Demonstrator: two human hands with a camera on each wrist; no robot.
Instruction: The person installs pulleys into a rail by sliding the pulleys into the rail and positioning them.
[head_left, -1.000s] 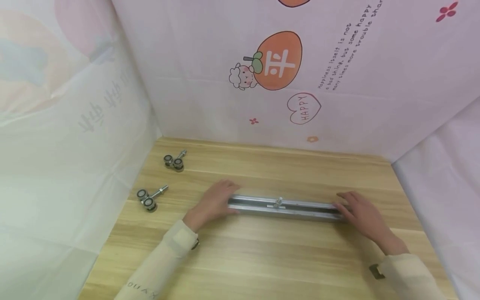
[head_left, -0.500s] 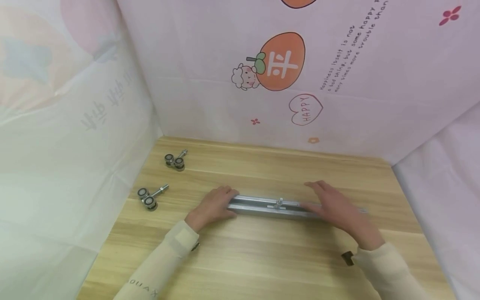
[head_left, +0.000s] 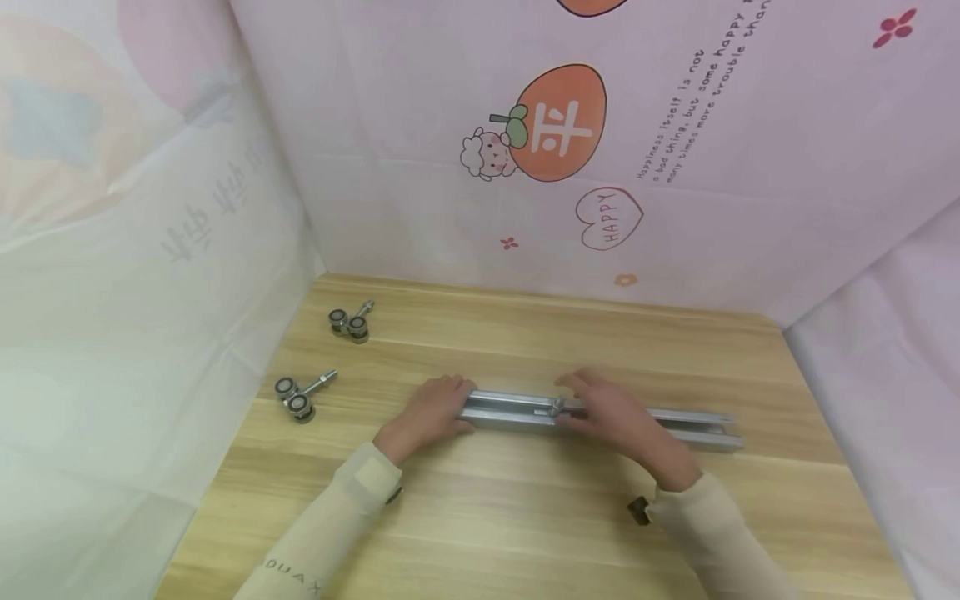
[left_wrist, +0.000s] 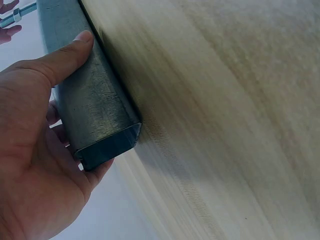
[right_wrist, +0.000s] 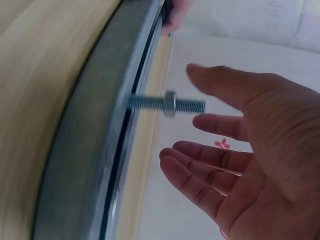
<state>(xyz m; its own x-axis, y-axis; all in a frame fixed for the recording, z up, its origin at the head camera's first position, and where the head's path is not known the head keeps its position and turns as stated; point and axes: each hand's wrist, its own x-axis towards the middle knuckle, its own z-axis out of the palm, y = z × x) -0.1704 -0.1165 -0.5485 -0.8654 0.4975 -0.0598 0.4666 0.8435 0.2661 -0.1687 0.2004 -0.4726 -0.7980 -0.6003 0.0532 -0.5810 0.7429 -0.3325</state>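
A metal channel rail (head_left: pixel 697 437) lies across the wooden tabletop, its slot facing up. My left hand (head_left: pixel 431 412) grips its left end, with the thumb (left_wrist: pixel 75 55) on the near side and the fingers round the far side. Out of the slot stands a threaded bolt (right_wrist: pixel 150 102) with a hex nut (right_wrist: pixel 170 103) partway along it; whatever holds its lower end is hidden inside the rail. Above the rail, my right hand (head_left: pixel 615 417) is at the bolt. In the right wrist view its thumb and fingers are spread beside the bolt's tip, apart from it and holding nothing.
Two roller trolleys with bolts lie at the left of the tabletop (head_left: pixel 525 517): one farther back (head_left: pixel 357 325), the other nearer (head_left: pixel 298 406). Printed white cloth (head_left: pixel 420 208) encloses the back, with more cloth along both sides.
My right hand has slid left from the rail's right end to the bolt, leaving that end uncovered. My left hand keeps its grip, and the rail and bolt stay in place.
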